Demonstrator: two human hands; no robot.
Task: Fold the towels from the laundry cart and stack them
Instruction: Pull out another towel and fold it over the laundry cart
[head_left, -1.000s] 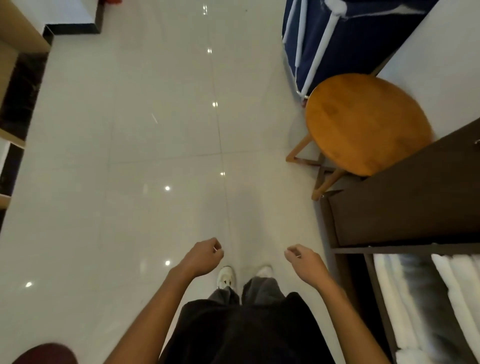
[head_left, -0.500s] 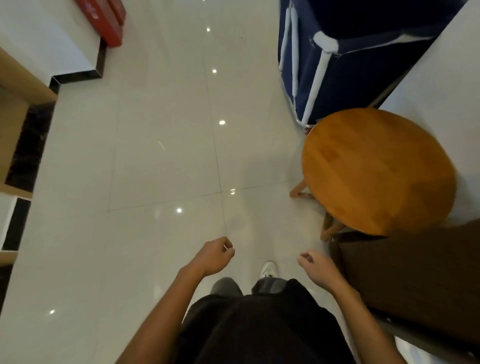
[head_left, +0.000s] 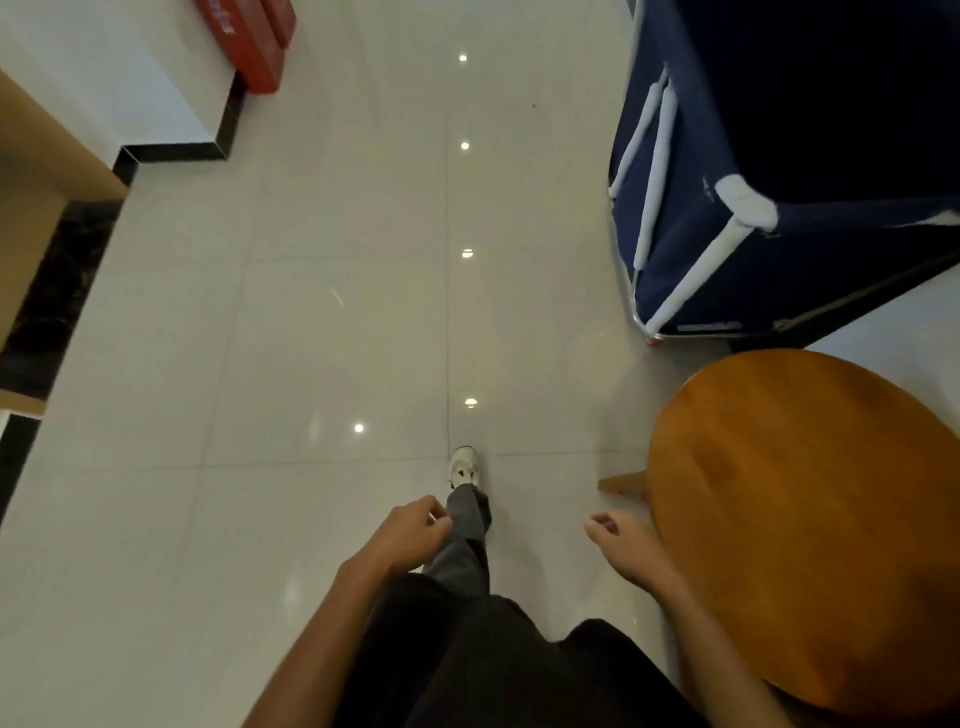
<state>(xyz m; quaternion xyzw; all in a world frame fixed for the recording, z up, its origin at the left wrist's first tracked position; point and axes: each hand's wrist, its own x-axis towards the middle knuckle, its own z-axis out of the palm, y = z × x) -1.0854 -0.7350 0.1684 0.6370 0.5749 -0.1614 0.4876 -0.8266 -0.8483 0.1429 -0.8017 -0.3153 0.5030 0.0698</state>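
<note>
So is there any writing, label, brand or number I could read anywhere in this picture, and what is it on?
No text here can be read.
On the red box: small white marks, too blurred to read.
On the blue laundry cart: a pale strip low on its frame, too blurred to tell whether it is a label.
On the wooden stool, the floor and the shoe: no writing shows.
</note>
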